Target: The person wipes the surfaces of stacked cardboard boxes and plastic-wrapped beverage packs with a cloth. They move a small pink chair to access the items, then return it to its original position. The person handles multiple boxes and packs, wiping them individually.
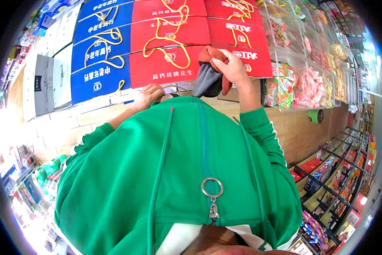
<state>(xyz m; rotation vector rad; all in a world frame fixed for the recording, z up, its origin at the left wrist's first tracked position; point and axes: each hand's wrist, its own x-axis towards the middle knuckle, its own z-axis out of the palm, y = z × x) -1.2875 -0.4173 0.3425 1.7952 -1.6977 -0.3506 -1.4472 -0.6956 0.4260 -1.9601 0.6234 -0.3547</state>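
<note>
In my right hand is a bunched cloth, rust-red on one side and dark grey on the other. It hangs in front of the red gift boxes with yellow cord handles. My left hand rests at the lower front edge of the red boxes, near the corner of the blue gift boxes. Its fingers are bent, and their tips are partly hidden behind the box edge, so its hold is unclear. The boxes stand in rows and bear writing.
Clear plastic bins of wrapped sweets stand to the right of the boxes. White and grey boxes stand on the left. A black wire rack with packaged goods is at the lower right. Bottles and packets lie at the lower left.
</note>
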